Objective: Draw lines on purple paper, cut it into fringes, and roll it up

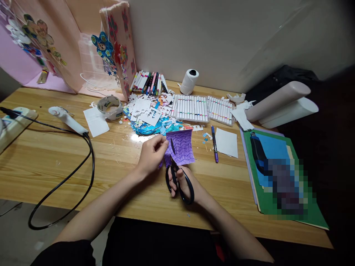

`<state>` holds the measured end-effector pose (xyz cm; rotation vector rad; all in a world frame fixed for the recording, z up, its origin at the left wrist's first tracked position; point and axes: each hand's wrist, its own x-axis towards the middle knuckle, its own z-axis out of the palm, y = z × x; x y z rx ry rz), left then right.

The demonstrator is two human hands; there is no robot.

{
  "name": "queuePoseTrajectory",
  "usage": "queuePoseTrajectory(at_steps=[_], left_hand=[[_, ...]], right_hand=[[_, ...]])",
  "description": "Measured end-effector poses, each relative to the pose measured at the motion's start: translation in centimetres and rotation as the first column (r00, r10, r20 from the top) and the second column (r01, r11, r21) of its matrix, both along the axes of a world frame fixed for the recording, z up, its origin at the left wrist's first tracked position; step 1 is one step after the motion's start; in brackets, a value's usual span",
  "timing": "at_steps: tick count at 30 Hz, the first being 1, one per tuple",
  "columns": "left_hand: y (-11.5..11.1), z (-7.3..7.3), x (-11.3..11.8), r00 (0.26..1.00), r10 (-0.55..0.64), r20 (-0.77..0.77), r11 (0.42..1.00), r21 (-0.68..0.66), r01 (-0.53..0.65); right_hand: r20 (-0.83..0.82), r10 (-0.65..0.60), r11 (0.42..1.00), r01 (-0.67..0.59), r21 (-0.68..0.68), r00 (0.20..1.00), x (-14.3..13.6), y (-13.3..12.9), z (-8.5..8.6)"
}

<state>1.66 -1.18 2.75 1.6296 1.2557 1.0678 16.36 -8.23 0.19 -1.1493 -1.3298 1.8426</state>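
Note:
My left hand (pixel 151 153) pinches the left edge of a purple sheet of paper (pixel 183 147) marked with dark wavy lines. My right hand (pixel 184 183) grips black-handled scissors (pixel 187 192), with its thumb and fingers through the loops. The scissor blades lie at the left part of the sheet, one blade showing in front of the paper. A narrow purple piece hangs below the left hand, by the scissors; whether it is still joined to the sheet I cannot tell. To the right lie a purple marker (pixel 214 144) and a white paper square (pixel 226 142).
Behind my hands is a heap of paper scraps (pixel 146 111), with marker sets (pixel 192 108) beside it. A tape roll (pixel 110 107), a thread spool (pixel 189 81) and a cabled white device (pixel 68 120) stand around. Green card (pixel 294 195) lies right; decorated pink panels (pixel 122 48) rise back left.

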Motion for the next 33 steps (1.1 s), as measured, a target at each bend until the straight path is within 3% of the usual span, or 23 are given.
queuePoseTrajectory(at_steps=[7,15,22,28,33], left_hand=[[-0.05,-0.17,0.07,0.998,-0.001,0.065,0.997,-0.075,0.006],[0.14,-0.50,0.04,0.992,-0.057,0.111,0.992,-0.109,0.069],[0.12,-0.58,0.12,0.985,-0.062,0.162,0.986,-0.142,0.086],[0.10,-0.53,0.32,0.965,-0.092,0.247,0.973,-0.182,0.140],[0.12,-0.54,0.42,0.957,-0.097,0.272,0.967,-0.204,0.156]], right_hand=[[0.061,-0.030,0.994,0.036,-0.099,0.998,-0.22,0.41,0.08],[0.040,-0.008,1.000,0.007,0.027,0.999,0.21,0.19,-0.11],[0.059,-0.045,0.995,0.050,-0.088,0.997,-0.17,0.42,0.15],[0.027,-0.043,0.999,0.044,-0.025,0.999,0.05,0.44,0.45],[0.013,-0.086,0.990,0.087,-0.115,0.996,-0.13,0.65,0.37]])
